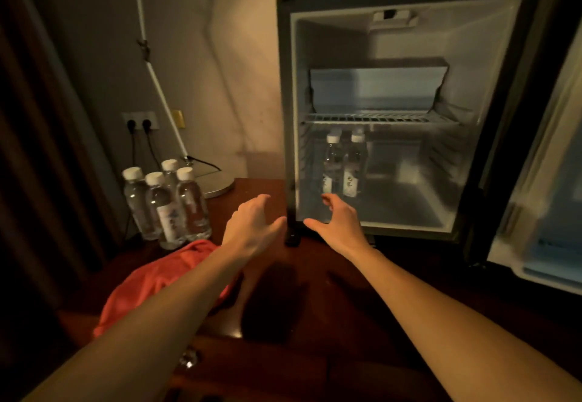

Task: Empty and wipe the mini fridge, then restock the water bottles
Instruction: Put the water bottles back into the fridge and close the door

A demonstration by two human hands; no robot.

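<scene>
The right hand [338,219] is held open in front of the fridge [378,118], its fingers relaxed and spread, nothing gripped; its fingertips are seen just before the lower compartment. The left hand [252,225] is likewise open and empty, stretched out above the table [315,275], just left of the fridge's front corner. The fridge door [541,181] is swung wide to the right. Two bottles [345,165] are stood upright side by side on the fridge floor, under the wire shelf [378,117], toward the left. Four more bottles [170,200] are clustered upright on the table to the left of the fridge, well apart from both hands. A red cloth [157,279] is bunched on the table just in front of that cluster, partly hidden by the left forearm. A lamp base [217,186] is seen behind the cluster.
</scene>
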